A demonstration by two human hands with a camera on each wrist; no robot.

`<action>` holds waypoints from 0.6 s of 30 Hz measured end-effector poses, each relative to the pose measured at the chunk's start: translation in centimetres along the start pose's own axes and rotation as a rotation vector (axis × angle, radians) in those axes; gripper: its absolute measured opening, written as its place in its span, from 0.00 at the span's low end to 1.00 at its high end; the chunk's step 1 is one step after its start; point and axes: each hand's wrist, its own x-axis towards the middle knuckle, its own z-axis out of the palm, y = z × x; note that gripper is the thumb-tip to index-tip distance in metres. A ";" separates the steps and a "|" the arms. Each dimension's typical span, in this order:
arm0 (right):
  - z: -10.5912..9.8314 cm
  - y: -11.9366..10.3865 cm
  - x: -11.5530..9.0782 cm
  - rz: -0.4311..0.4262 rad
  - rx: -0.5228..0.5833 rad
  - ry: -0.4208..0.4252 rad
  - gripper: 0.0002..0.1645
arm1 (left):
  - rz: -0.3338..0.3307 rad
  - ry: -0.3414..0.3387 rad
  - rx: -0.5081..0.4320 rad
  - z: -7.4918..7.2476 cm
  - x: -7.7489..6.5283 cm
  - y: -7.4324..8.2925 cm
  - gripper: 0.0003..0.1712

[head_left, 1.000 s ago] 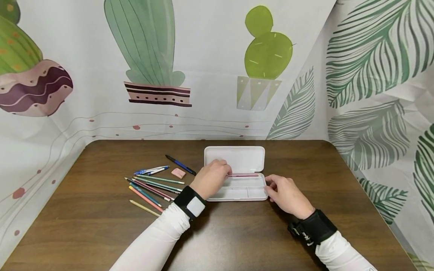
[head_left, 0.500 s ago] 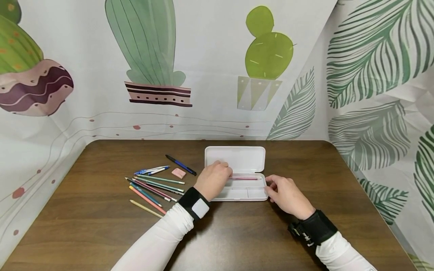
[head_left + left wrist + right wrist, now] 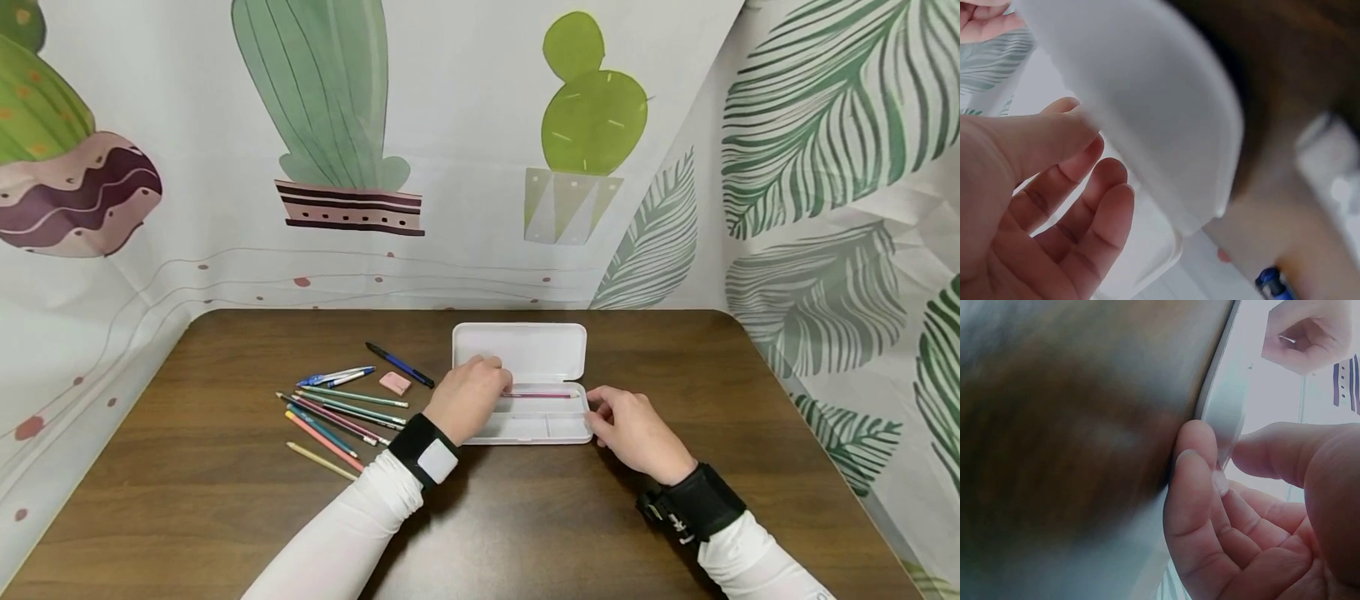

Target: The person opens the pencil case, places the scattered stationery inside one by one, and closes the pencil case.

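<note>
Table (image 3: 495,533) is bearing an open white case (image 3: 540,352); the right hand (image 3: 637,429) is pinching its right end, the left hand (image 3: 468,398) is covering its left part. In the far compartment a reddish pencil (image 3: 543,395) is showing; whether the left hand is clutching it is unclear.

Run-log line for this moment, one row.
left hand: at pencil, grip unclear | right hand: grips open case, right end | pencil: at case's rear compartment | eraser, pens, other pencils: on table
</note>
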 end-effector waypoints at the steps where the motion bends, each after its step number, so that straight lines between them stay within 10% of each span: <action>1: 0.0 0.0 0.0 -0.002 0.001 0.000 0.16 | -0.003 -0.001 -0.007 -0.3 -0.1 0.0 0.11; 18: 0.0 0.0 0.0 -0.006 -0.006 0.003 0.16 | 0.001 0.052 -0.074 -4.2 -2.4 -1.1 0.14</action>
